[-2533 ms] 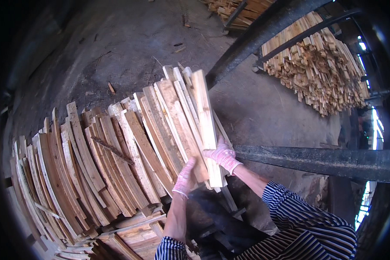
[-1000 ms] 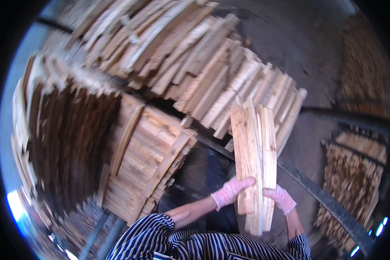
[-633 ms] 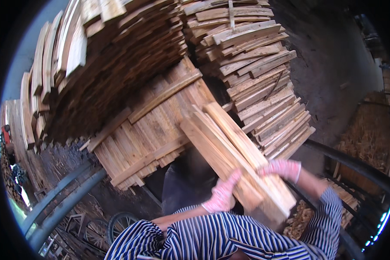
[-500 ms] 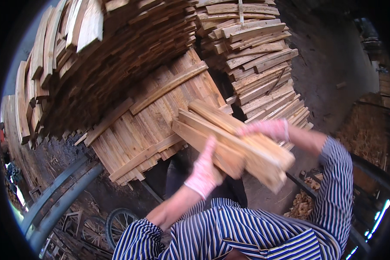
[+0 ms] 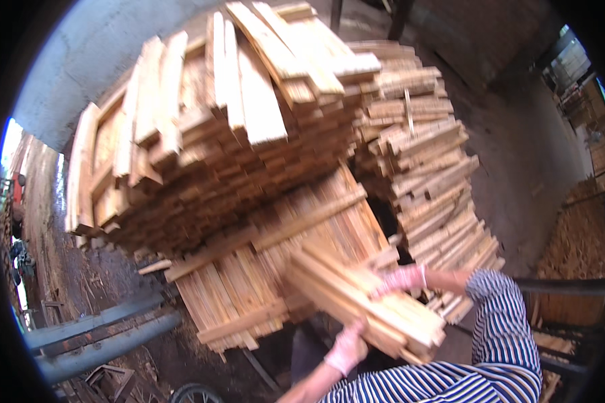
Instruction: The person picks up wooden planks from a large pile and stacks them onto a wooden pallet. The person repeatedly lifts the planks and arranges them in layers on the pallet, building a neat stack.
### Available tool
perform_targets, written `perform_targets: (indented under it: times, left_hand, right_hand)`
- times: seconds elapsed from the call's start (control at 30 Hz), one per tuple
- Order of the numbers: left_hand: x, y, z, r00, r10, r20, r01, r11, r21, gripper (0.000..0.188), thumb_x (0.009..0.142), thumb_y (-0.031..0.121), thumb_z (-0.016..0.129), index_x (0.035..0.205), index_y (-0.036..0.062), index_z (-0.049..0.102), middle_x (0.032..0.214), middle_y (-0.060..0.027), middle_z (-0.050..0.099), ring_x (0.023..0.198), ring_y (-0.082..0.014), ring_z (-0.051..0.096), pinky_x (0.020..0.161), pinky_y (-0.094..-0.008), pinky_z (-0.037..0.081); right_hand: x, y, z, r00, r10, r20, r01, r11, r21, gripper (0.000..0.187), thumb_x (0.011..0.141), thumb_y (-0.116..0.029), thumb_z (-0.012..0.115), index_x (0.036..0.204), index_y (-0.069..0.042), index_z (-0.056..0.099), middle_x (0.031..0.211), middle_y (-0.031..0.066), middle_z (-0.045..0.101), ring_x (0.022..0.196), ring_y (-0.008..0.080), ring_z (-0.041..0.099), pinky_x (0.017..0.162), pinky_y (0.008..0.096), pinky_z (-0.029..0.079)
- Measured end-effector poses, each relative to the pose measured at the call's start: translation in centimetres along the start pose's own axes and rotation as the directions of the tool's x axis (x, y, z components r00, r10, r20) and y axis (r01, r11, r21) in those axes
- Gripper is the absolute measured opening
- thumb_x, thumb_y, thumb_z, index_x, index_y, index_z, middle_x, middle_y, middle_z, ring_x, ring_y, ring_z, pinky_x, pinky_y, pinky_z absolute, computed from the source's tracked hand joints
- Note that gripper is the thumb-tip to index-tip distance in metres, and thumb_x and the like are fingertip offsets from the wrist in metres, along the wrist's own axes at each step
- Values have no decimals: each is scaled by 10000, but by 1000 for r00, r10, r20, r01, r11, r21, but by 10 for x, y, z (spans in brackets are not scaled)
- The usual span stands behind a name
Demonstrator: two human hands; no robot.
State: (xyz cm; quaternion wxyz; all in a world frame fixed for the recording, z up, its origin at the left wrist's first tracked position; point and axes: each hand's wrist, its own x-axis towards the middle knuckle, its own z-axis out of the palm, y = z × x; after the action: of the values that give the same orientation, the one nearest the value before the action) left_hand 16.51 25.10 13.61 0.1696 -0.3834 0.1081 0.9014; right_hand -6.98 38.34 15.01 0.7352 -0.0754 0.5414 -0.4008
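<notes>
A bundle of several pale wooden boards is held between my two hands, tilted with its far end up and to the left. My left hand, in a pinkish glove, grips the bundle's near left side. The right hand, gloved alike, clasps it from the upper right side. Beneath and beyond the bundle lies a low layer of boards set side by side, with cross strips laid over it. The bundle's far end overlaps this layer in view; I cannot tell whether they touch.
A tall stack of boards rises behind the low layer, loose planks on its top. Another stack stands to the right. Blue metal pipes lie at the lower left, near a wheel. A dark rail runs at right.
My view has tilted up, showing the tall stack's top. The boards in my hands have come closer together into a tighter bundle, and both hands still hold them.
</notes>
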Motion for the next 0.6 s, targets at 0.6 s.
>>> perform_targets:
  times: [0.6]
  left_hand:
    - [-145,414,292,780,304,547,-624,450,639,871,809,397,779,1497,5,416,1392,-177,567,1268,-302,551,1105,-436,440]
  right_hand:
    - [-118,-401,104,350,-915,-201,896,390,-211,1324,647,-490,933,1616,-107,116,1499,225,434,1370,332,471,1149,446,424]
